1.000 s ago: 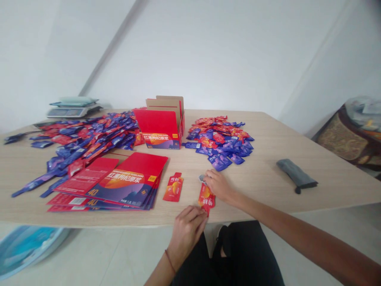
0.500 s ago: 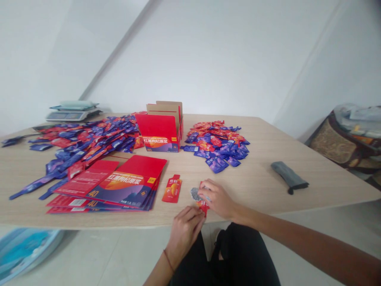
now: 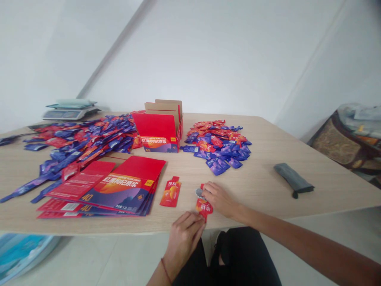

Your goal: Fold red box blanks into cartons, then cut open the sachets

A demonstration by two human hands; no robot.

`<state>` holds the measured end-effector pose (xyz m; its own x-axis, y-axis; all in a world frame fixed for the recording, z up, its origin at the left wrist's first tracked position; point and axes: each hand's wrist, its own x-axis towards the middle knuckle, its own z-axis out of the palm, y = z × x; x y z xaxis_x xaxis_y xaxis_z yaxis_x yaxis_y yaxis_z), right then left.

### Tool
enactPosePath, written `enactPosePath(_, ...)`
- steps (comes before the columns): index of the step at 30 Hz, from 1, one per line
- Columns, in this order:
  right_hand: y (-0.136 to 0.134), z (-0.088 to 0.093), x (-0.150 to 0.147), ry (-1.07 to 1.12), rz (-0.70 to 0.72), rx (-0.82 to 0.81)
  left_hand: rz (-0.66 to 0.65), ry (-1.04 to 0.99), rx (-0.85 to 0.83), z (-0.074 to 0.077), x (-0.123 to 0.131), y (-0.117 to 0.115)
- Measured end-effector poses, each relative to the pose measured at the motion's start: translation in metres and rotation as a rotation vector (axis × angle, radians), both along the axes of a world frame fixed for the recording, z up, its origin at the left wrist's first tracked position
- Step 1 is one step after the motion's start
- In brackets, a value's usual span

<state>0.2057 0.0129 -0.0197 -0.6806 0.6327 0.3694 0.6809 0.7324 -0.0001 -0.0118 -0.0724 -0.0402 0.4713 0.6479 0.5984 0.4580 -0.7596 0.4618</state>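
A red and orange sachet lies flat near the table's front edge, its narrow neck towards me. My left hand pinches that neck between thumb and fingers. Over the sachet's far end, my right hand presses a crumpled grey cloth, its fingers closed on it. Part of the sachet's far end is hidden by the cloth and fingers. To the left, a second red sachet lies face up, apart from both hands.
Flattened red and purple cartons are stacked at left. An open carton stands between a large sachet heap and a smaller pile. A grey pouch lies at right, a scale at the back left.
My right hand and the cloth have shifted slightly away along the sachet, so more of its printed front shows. My left hand still holds the neck. The view has moved a little.
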Motion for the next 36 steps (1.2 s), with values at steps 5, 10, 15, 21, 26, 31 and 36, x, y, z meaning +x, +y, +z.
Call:
enactPosePath(5,0.022,-0.001,0.008,-0.02,-0.012,-0.02,0.009,0.004,-0.002,0.001,0.0,0.001)
enactPosePath(10,0.044,-0.007,0.016,-0.021,-0.083,-0.062,0.012,-0.003,-0.012,0.001,0.0,0.001)
enactPosePath(15,0.069,-0.006,0.022,-0.038,-0.072,-0.128,0.0,-0.001,-0.022,0.001,-0.001,0.0)
enactPosePath(21,0.054,0.021,0.033,0.165,-0.093,-0.013,-0.004,0.0,-0.007,0.0,-0.001,0.001)
enactPosePath(26,0.019,0.034,0.088,0.335,-0.225,0.128,0.006,-0.004,-0.021,0.002,-0.001,0.002)
enactPosePath(31,-0.001,0.007,0.171,0.357,-0.481,0.118,0.015,-0.02,-0.04,0.004,0.0,0.0)
enactPosePath(36,-0.011,-0.03,0.219,0.425,-0.66,0.075,0.056,-0.077,-0.185,0.014,0.001,-0.001)
